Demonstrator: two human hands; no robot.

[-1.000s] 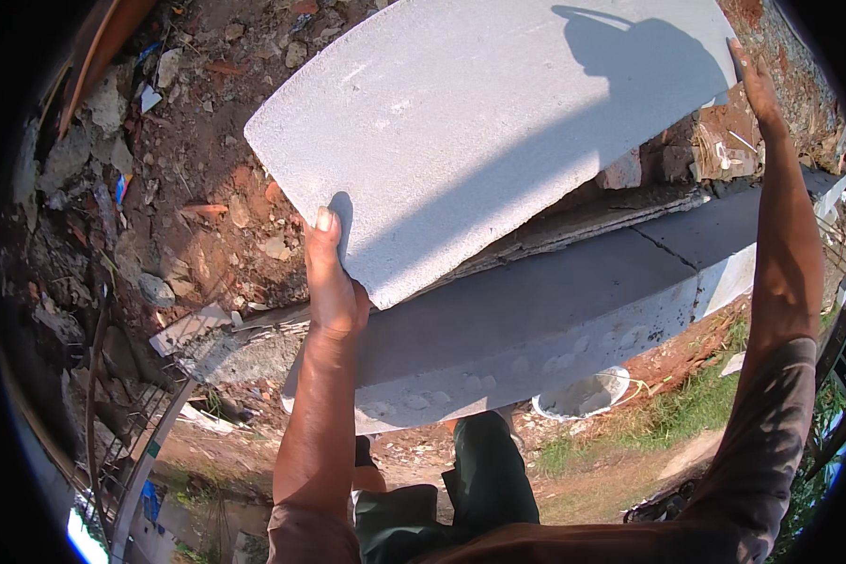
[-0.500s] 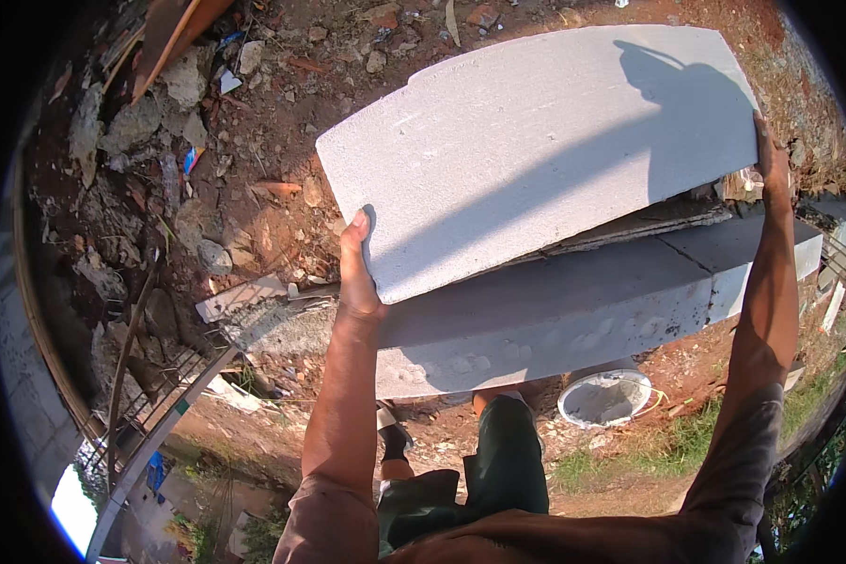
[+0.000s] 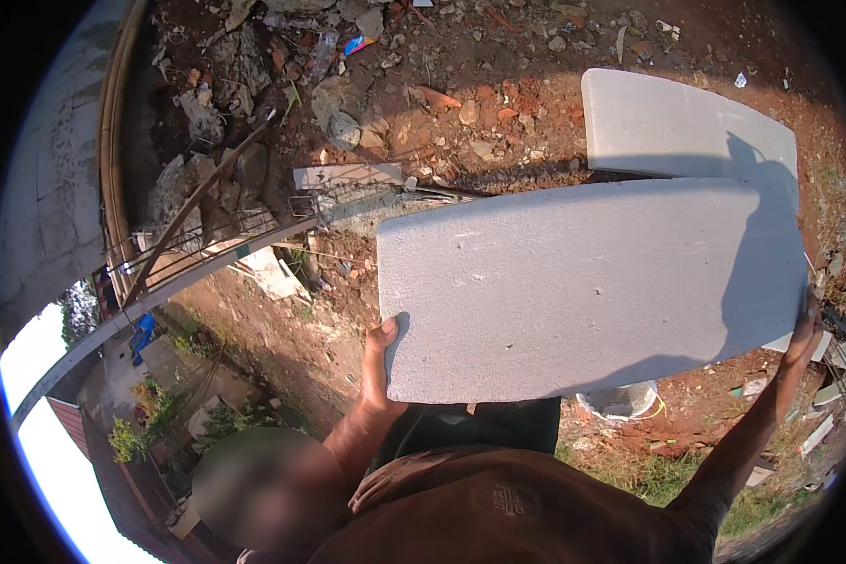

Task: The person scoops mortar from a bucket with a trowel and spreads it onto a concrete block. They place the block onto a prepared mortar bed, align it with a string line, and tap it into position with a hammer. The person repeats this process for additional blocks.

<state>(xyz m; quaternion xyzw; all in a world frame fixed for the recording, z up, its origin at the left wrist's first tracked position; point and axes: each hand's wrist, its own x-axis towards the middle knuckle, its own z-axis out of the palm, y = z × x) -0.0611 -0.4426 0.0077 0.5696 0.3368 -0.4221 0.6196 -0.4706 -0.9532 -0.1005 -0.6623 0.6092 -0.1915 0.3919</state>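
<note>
Both of my hands hold a large pale grey concrete block (image 3: 564, 282), lifted close in front of my body with its broad, pitted face turned up. My left hand (image 3: 378, 362) grips the lower left end, its thumb lying over the edge onto the face. At the opposite end, my right hand (image 3: 806, 324) is clasped round the short side, and its fingers are partly hidden. Dark shadow covers the right part of the face. Beyond the held block, a second pale block (image 3: 672, 122) shows, partly covered by the held one.
A white bucket (image 3: 620, 402) stands on the ground below the block's near edge. Rubble (image 3: 348, 103) and broken bricks lie on the brown soil beyond. To the left are a wooden stick (image 3: 197, 202) and exposed steel bars. Grass (image 3: 649, 470) grows near my right forearm.
The held block has come closer to my body, staying in both hands. The view has shifted, and the second block now shows behind it.
</note>
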